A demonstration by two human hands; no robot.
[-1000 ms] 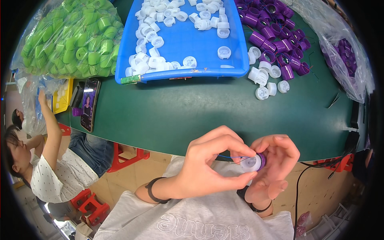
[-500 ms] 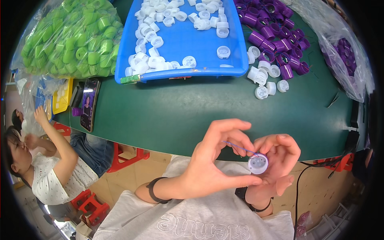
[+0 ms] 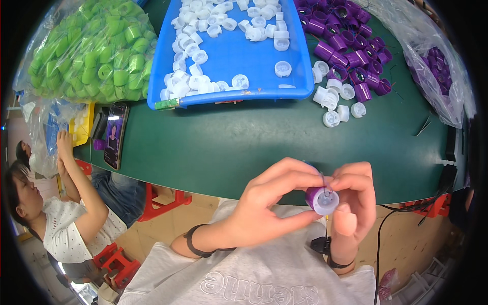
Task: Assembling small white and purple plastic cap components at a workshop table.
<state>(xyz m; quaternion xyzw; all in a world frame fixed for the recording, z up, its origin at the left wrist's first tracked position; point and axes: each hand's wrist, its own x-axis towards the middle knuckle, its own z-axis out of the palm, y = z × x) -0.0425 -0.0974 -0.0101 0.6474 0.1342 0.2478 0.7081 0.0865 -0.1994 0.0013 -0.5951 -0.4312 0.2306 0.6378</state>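
Over the table's near edge, my left hand (image 3: 269, 195) grips a small purple cylindrical housing (image 3: 311, 198) between thumb and fingers. A translucent white round insert (image 3: 326, 202) fills its open end, which faces up and to the right. From that end rises a thin bluish wire (image 3: 322, 175). My right hand (image 3: 358, 195) is curled close beside the housing, its fingertips pinched at the wire, touching or nearly touching my left fingertips. Its thumb stands in front, near the white insert.
Ahead is a blue tray (image 3: 229, 99) of white inserts. Purple housings (image 3: 351, 48) and loose white inserts (image 3: 331, 119) lie right of it. A bag of green caps (image 3: 91, 56) and a phone (image 3: 116, 136) are leftward. A co-worker (image 3: 76, 213) sits at left; a black cable (image 3: 378, 244) hangs right.
The housing has turned so its purple side shows, and my left fingers have closed round it. My right hand, which was cupped behind it, has moved its fingertips in to the wire.
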